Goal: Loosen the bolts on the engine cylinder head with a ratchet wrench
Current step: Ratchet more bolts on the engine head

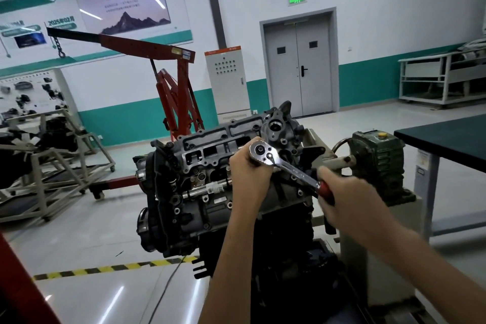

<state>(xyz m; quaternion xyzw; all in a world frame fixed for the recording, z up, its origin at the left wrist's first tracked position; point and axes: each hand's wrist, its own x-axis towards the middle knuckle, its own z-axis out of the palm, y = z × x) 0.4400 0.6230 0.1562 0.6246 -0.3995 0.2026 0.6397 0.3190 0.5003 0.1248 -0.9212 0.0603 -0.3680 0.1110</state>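
Bottom-left corner: red object, cut off by the frame, can't identify it. Far left: beige tube-frame stands carrying dark parts, too dim to make out. Behind them a red engine hoist, boom pointing left, chain and hook hanging from the tip. Yellow-black floor tape runs up to the engine base.

Centre: engine cylinder head sits on top of the engine on a stand, cover off, valve gear exposed. The lower block drops into shadow, no detail there.

Left hand is curled around the underside of the ratchet wrench head, at the right end of the cylinder head. Socket and bolt are hidden under the wrench head and that hand. The chrome shank runs down-right. Right hand is wrapped around the red handle; only a short strip of red shows.

Right of the hands: green gearbox with a yellow cap, shaft pointing at the engine. Far right: dark-topped table, cut off by the frame edge.
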